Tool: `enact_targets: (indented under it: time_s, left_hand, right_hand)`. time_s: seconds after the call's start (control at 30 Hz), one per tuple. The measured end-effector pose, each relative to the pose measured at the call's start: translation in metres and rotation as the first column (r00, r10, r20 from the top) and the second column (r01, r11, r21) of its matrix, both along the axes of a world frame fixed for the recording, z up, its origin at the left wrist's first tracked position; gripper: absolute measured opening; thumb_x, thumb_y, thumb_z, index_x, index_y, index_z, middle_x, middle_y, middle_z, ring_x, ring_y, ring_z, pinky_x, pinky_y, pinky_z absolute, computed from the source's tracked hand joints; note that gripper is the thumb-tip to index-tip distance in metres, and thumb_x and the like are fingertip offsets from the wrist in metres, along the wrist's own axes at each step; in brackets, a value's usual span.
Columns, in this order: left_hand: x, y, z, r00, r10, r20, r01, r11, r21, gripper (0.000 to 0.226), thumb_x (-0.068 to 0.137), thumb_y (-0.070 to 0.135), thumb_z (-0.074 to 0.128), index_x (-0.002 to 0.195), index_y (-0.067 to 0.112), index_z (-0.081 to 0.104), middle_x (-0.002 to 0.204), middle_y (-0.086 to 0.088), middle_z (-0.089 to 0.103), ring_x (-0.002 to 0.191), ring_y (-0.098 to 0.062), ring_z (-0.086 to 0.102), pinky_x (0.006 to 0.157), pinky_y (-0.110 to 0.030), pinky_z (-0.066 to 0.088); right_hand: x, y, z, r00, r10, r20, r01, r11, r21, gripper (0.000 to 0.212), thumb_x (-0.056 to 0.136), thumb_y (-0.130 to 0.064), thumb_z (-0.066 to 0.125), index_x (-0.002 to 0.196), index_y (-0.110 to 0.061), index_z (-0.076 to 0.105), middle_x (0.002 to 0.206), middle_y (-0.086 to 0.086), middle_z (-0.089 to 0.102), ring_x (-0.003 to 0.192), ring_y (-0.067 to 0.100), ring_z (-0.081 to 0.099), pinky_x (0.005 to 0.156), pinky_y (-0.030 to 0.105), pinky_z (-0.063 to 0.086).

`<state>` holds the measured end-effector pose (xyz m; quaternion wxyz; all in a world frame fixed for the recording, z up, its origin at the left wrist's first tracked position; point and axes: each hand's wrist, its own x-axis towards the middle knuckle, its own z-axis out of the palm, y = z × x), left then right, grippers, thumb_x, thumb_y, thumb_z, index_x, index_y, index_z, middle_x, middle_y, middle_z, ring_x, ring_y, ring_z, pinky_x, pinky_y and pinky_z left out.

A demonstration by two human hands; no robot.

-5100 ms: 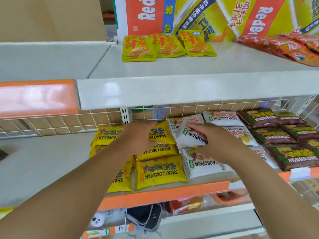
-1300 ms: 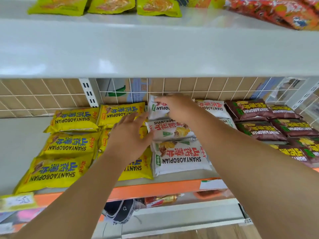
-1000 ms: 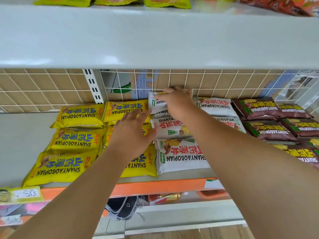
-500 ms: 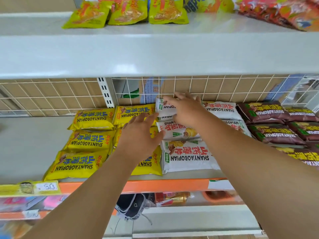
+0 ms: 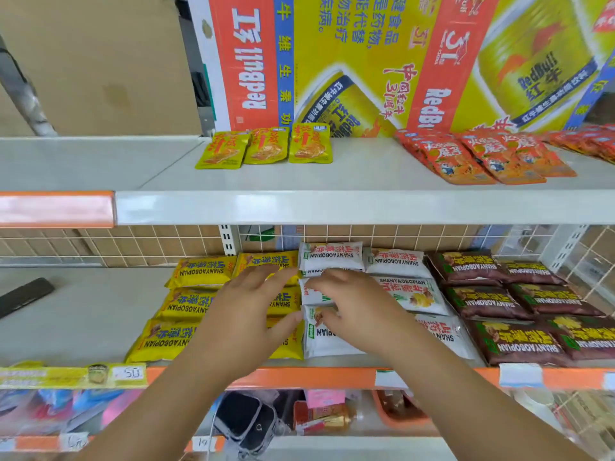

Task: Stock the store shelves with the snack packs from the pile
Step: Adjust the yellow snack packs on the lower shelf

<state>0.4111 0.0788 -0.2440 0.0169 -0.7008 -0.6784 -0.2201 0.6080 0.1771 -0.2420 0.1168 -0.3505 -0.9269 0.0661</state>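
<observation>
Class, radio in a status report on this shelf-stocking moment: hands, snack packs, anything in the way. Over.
Left hand, fingers spread, over yellow packs. Right hand, fingers loosely bent, over white packs, holding nothing. Packs lie in rows on shelf. Nothing in the way.

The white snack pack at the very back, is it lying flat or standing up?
Lying flat: the back white pack shows its printed face upward, its label readable from above.

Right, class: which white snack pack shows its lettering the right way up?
The middle-row white pack beside the right hand: its name reads upright; the other legible white packs read upside down.
</observation>
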Motion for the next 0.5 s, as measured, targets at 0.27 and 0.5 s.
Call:
enact_targets:
  time_s: [0.27, 0.5]
  left_hand:
    - [-0.01, -0.062, 0.061, 0.999, -0.035, 0.019, 0.031, 0.985, 0.172, 0.064, 0.087, 0.065, 0.048, 0.146, 0.043, 0.044, 0.143, 0.019, 0.049, 0.129, -0.008, 0.048, 0.106, -0.033, 0.044]
    - [-0.022, -0.092, 0.104, 0.992, -0.108, 0.068, 0.084, 0.955, 0.283, 0.061, 0.085, 0.057, 0.055, 0.143, 0.04, 0.048, 0.138, 0.024, 0.051, 0.123, -0.004, 0.052, 0.1, -0.024, 0.041]
  right_hand:
    - [0.004, -0.063, 0.065, 0.97, 0.062, -0.233, -0.039, 0.994, 0.102, 0.043, 0.09, -0.029, 0.056, 0.132, -0.035, 0.056, 0.121, -0.01, 0.058, 0.112, 0.014, 0.053, 0.09, 0.038, 0.048]
    - [-0.037, -0.105, 0.111, 0.932, 0.11, -0.346, -0.043, 0.98, 0.196, 0.043, 0.086, -0.027, 0.056, 0.128, -0.029, 0.06, 0.114, -0.005, 0.06, 0.107, 0.019, 0.056, 0.087, 0.042, 0.049]
